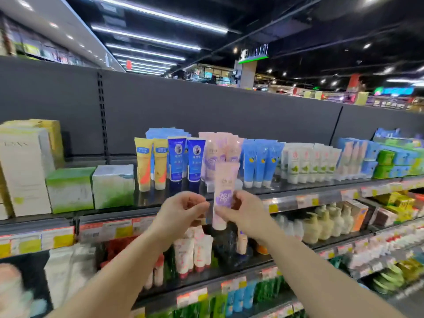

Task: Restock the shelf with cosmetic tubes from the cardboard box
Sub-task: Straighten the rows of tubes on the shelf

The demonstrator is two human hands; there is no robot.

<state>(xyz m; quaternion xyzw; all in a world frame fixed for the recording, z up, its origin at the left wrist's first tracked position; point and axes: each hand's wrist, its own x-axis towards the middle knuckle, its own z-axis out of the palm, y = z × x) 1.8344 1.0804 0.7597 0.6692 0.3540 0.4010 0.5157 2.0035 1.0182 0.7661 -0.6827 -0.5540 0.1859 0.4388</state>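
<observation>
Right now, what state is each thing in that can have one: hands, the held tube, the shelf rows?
Right hand: grips the pink tube, fingers curled round it.
Pink tube: upright, cap down, held in front of the top shelf edge, not yet placed.
Left hand: fingers curled beside the tube; contact unclear.
Pink tube row: standing upright on the top shelf.
Dark blue tubes: upright, cap down.
Yellow tubes: upright, cap down.

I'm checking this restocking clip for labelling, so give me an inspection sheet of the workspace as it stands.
Surface: dark top shelf, part-stocked.
Job's things: pink plastic tube with purple label, upright before matching pink tubes; cardboard box not in view.
Clutter: yellow tubes, dark blue tubes, green-white cartons.
Grippers: right hand holds the tube; left hand curled beside it, contact unclear.
Cables: nothing seen.
Surroundings: lower shelves, ceiling strip lights.
</observation>
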